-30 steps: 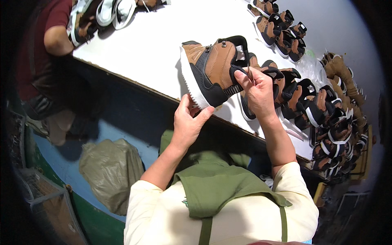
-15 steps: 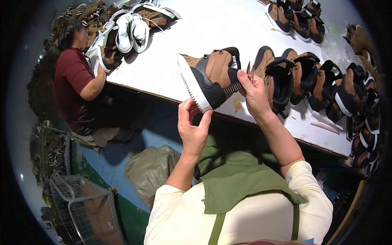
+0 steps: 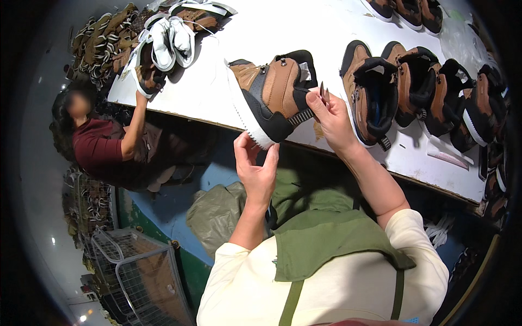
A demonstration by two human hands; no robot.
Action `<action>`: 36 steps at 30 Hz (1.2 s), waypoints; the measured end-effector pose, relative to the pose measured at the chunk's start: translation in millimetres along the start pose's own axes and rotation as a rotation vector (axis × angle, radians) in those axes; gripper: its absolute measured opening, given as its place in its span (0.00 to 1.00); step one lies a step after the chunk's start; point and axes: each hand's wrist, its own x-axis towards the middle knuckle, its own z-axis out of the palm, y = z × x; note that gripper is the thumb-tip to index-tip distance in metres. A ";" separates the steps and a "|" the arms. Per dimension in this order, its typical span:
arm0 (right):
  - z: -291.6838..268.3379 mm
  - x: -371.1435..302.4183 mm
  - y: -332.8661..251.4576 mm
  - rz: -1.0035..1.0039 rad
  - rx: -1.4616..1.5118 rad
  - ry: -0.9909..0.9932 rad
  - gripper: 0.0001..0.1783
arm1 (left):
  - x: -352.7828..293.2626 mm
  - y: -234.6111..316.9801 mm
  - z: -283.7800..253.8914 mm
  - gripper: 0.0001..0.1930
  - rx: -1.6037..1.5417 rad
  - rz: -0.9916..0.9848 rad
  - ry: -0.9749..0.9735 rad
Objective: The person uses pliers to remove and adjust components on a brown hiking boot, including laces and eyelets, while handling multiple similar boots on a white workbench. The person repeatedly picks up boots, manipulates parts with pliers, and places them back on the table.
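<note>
A brown and black hiking boot (image 3: 281,89) with a white sole is held tilted over the table's near edge, its heel toward me. My left hand (image 3: 256,169) pinches the white sole at the heel between thumb and fingers. Small pointed snips (image 3: 324,94) stick up from my right hand (image 3: 336,124), which is closed around them. My right fingers are close by the boot's collar and the striped heel loop (image 3: 300,117); whether they also grip the loop I cannot tell.
Several similar boots (image 3: 375,95) line the white table (image 3: 272,27) on the right, near a clear plastic bag (image 3: 462,38). At the left, a person in maroon (image 3: 103,146) holds another shoe (image 3: 148,79). A wire cart (image 3: 147,269) and a grey-green bag (image 3: 217,214) stand below.
My view has shifted a little, while my hands keep hold of the boot and snips. The person at the left has leaned back, with one arm stretched toward the table.
</note>
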 end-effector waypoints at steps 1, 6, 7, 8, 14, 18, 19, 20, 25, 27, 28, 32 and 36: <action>1.8 2.3 -3.3 -0.002 0.004 -0.004 0.17 | 1.7 2.3 2.6 0.24 -0.007 -0.005 0.011; 17.4 36.2 -36.1 -0.047 -0.088 -0.061 0.25 | 24.4 21.6 5.5 0.22 -0.290 -0.033 0.074; 18.2 43.0 -41.4 -0.054 -0.119 -0.116 0.24 | 29.0 26.7 4.3 0.22 -0.325 -0.023 0.091; 19.4 52.6 -46.4 -0.069 -0.143 -0.171 0.24 | 34.3 34.3 1.9 0.19 -0.353 0.013 0.107; 30.5 66.5 -63.4 0.006 -0.077 -0.403 0.19 | 43.0 56.5 -27.6 0.16 -0.315 0.100 0.177; 36.3 55.9 -62.7 0.040 -0.024 -0.464 0.18 | 38.8 68.3 -39.6 0.15 -0.318 0.151 0.148; 38.0 53.6 -62.1 0.041 -0.009 -0.479 0.18 | 37.9 70.7 -42.8 0.15 -0.310 0.162 0.153; 38.2 50.6 -60.2 0.033 -0.002 -0.496 0.18 | 36.6 72.9 -45.1 0.15 -0.306 0.168 0.158; 36.8 42.4 -43.7 0.026 0.015 -0.604 0.16 | 30.3 82.4 -56.2 0.14 -0.281 0.182 0.168; 37.7 38.5 -38.3 0.035 0.064 -0.615 0.15 | 29.2 82.6 -57.5 0.12 -0.285 0.177 0.172; 37.3 36.5 -38.2 0.074 0.058 -0.616 0.14 | 28.5 81.4 -58.7 0.12 -0.283 0.164 0.174; 36.2 32.3 -24.7 0.120 0.031 -0.569 0.14 | 26.0 71.0 -63.2 0.12 -0.263 0.130 0.156; 38.5 23.0 -16.1 0.182 0.117 -0.533 0.15 | 24.7 62.1 -66.1 0.12 -0.255 0.080 0.163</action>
